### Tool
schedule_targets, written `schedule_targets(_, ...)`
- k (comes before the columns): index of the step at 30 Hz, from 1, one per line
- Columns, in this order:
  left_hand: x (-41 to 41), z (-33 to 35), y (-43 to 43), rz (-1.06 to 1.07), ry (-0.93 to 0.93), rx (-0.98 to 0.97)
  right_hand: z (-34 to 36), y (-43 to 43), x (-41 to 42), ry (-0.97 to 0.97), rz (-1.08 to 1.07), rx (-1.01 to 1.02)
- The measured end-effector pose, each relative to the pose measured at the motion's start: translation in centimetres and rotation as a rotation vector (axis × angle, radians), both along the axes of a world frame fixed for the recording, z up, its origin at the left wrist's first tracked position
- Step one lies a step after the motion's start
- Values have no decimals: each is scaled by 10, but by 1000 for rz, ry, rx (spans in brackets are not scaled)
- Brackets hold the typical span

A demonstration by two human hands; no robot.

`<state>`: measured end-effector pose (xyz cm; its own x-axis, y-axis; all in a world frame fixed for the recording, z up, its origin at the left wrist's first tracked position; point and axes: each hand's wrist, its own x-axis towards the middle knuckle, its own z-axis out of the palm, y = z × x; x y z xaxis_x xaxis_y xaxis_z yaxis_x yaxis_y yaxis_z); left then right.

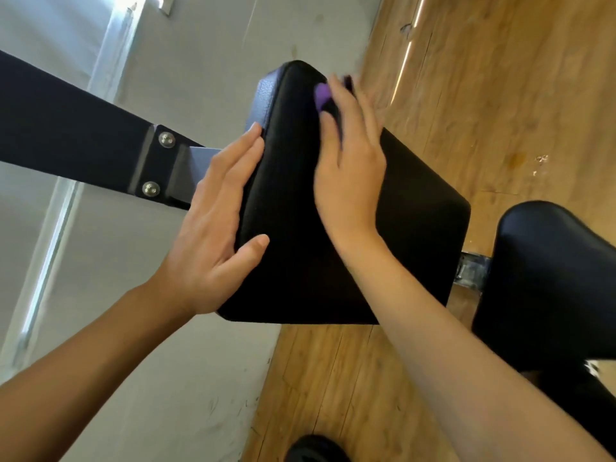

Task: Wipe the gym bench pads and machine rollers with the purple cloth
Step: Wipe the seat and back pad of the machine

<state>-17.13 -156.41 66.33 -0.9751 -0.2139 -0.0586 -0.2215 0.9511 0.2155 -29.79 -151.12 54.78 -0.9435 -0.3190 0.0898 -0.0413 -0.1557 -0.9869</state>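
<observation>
Flat-fingered, the right hand (350, 161) presses the purple cloth (322, 95) onto the black bench pad (300, 235) near its far corner. Only a bit of cloth peeks past the blurred fingers. The left hand (213, 208) lies open along the pad's left edge, thumb on its face. A second pad (550, 261) sits just beside its right corner.

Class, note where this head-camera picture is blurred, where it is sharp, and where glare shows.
Head view: the right hand and cloth are motion-blurred; the left hand, the pad and the bolts are sharp; glare streaks the floor at upper right.
</observation>
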Motion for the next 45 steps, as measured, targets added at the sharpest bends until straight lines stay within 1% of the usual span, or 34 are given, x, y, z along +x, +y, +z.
schedule_targets(1, 1, -1, 2, 7, -19, -8, -24, 12, 8, -43, -2, 30)
schedule_targets(3, 1, -1, 4, 16, -36, -21, -83, 44, 26, -194, -37, 180)
schedule_targets(4, 1, -1, 5, 18, -36, -28, -116, 58, 27, -302, -65, 265)
schedule_targets(6, -1, 0, 5, 26, -37, -37, -168, 71, 17, -614, -143, 356)
schedule_targets(7, -1, 1, 5, 33, -42, -40, -179, 72, 11, -745, -188, 364)
schedule_targets(8, 0, 2, 5, 39, -47, -41, -178, 69, 6, -804, -217, 362)
schedule_targets(9, 1, 3, 5, 44, -52, -39, -165, 64, 5, -790, -232, 348)
schedule_targets(10, 2, 5, 5, 47, -52, -37, -140, 58, 8, -700, -232, 320)
schedule_targets(12, 1, 7, 3, 47, -49, -33, -80, 44, 22, -413, -150, 188)
schedule_targets(14, 0, 7, 2, 29, -52, -30, -35, 38, 45, -101, 6, 35)
schedule_targets(16, 1, 7, 3, 27, -52, -27, -31, 37, 54, 111, 93, -46)
schedule_targets(17, 1, 5, 4, 30, -54, -22, -51, 40, 44, 121, 72, -19)
schedule_targets(18, 1, 4, 5, 32, -54, -22, -83, 45, 32, 33, 24, 59)
schedule_targets(20, 0, 2, 4, 25, -61, -24, -156, 61, 5, -294, -95, 274)
schedule_targets(22, -1, 1, 3, 25, -67, -15, -215, 76, -12, -587, -131, 380)
schedule_targets(23, -1, 1, 2, 29, -65, -15, -227, 76, -14, -676, -137, 385)
schedule_targets(24, -1, 1, 2, 32, -62, -17, -226, 73, -13, -717, -143, 387)
schedule_targets(25, -1, 1, 2, 31, -61, -22, -215, 69, -8, -719, -155, 389)
schedule_targets(27, 1, 1, 1, 27, -68, -42, -178, 66, 12, -619, -129, 382)
schedule_targets(29, 4, 2, 1, 42, -86, -67, -142, 77, 41, -456, 6, 335)
schedule_targets(31, 7, 3, 1, 54, -90, -122, -118, 98, 61, -372, 151, 304)
schedule_targets(33, 8, 1, 5, 31, -90, -260, -108, 121, 63, -339, 210, 320)
schedule_targets(35, 5, -1, 16, 6, -142, -490, -96, 143, 51, -361, 249, 340)
schedule_targets(36, 3, -1, 23, 28, -177, -575, -88, 152, 41, -343, 294, 359)
schedule_targets(37, 3, 0, 34, 85, -208, -606, -79, 160, 30, -317, 351, 384)
schedule_targets(39, 7, 1, 59, 249, -218, -576, -53, 170, 5, -335, 505, 404)
schedule_targets(41, 16, 1, 88, 372, -257, -560, -23, 176, -14, -420, 695, 413)
schedule_targets(42, 21, 1, 104, 415, -292, -553, -10, 180, -21, -387, 768, 434)
schedule_targets(43, 25, 3, 120, 465, -315, -539, 1, 186, -27, -278, 836, 469)
schedule_targets(45, 31, 11, 150, 575, -329, -497, 23, 197, -38, 13, 947, 518)
